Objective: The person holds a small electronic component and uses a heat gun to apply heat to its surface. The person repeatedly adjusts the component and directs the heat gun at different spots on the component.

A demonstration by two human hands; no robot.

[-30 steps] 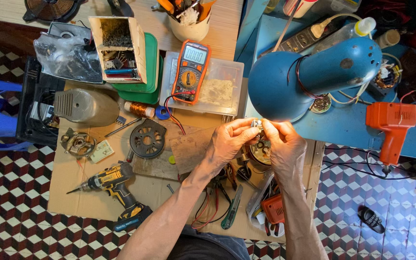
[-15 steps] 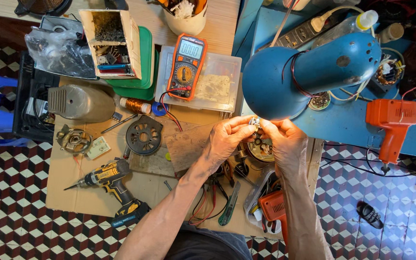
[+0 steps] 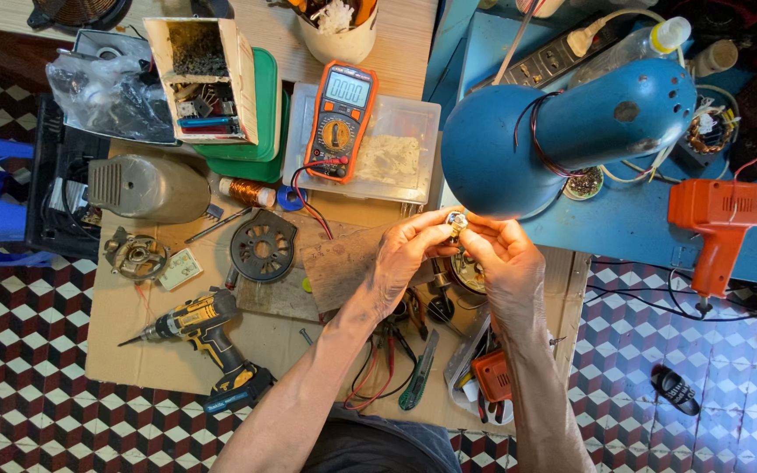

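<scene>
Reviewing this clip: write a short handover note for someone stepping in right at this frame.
Left hand and right hand: both raised under the blue lamp, fingertips pinching one small metal part between them.
Nearby: multimeter on a clear box, cordless drill and round black plate on the cardboard, orange tool at the right.
Done: part is lifted into the light.
Left: whatever is being done to it; its details are too small to tell.
</scene>
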